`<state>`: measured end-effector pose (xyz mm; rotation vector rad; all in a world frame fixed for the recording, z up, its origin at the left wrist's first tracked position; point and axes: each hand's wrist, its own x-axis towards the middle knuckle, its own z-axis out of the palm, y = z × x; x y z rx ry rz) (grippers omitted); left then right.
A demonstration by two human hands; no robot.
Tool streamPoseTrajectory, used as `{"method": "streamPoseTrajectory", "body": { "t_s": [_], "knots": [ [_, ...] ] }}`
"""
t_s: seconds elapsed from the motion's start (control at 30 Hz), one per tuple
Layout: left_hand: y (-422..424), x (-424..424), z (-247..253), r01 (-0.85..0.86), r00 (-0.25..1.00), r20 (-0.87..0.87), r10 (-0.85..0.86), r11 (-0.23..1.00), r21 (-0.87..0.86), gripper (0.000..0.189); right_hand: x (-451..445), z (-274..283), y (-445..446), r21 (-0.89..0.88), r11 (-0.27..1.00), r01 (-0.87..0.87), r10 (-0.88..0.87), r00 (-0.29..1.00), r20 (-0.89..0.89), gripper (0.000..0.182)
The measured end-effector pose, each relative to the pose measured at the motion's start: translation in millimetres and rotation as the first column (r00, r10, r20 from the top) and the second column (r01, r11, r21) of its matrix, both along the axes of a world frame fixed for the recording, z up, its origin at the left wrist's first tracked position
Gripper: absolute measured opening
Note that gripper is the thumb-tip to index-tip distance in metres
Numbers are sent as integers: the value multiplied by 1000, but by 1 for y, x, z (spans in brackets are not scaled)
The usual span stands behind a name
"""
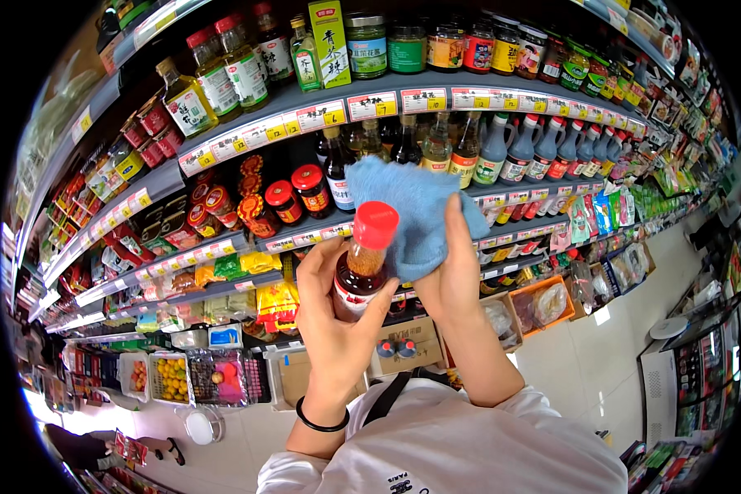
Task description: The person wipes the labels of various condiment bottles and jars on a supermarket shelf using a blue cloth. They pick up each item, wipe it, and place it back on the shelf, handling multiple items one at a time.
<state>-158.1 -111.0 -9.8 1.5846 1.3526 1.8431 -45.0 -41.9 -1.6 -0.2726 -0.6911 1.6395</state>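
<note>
My left hand [336, 327] is wrapped around a glass bottle [361, 278] of dark sauce or oil with a red cap. The bottle is tilted, its cap towards me, and its lower part is hidden by my fingers. Just right of the bottle, my right hand [449, 278] grips a blue cloth [417, 216], with the thumb pressed on its right side. The cloth hangs behind and beside the bottle's neck; whether it touches the glass I cannot tell. Both hands are held up before a shelf [313, 239] of red-lidded jars [312, 191] and bottles.
Above, a shelf edge with price tags [370, 106] carries oil bottles [188, 102] and sauce jars [367, 49]. Blue-grey bottles [522, 145] stand at the right. Below are a cardboard box [429, 336], an orange crate [568, 290] and fruit baskets [170, 398]. Another person [86, 447] is at lower left.
</note>
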Motion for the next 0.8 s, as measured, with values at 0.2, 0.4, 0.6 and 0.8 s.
{"method": "streamPoseTrajectory", "body": {
  "t_s": [0.2,0.4,0.6,0.8],
  "knots": [
    [2,5,5,-111,993,26,113,991,-81,73,15,-17,-44,537,804,-256,-222,708,670,77],
    [5,2,5,-192,975,-100,198,979,62,79,13,-9,-39,218,924,-314,274,942,193,77],
    [7,5,5,-210,968,-124,219,974,81,69,4,-34,-23,373,922,-108,20,972,232,53],
    [9,15,-16,-266,914,-287,287,957,113,71,-11,4,-27,324,941,101,-252,847,468,41]
  ]
}}
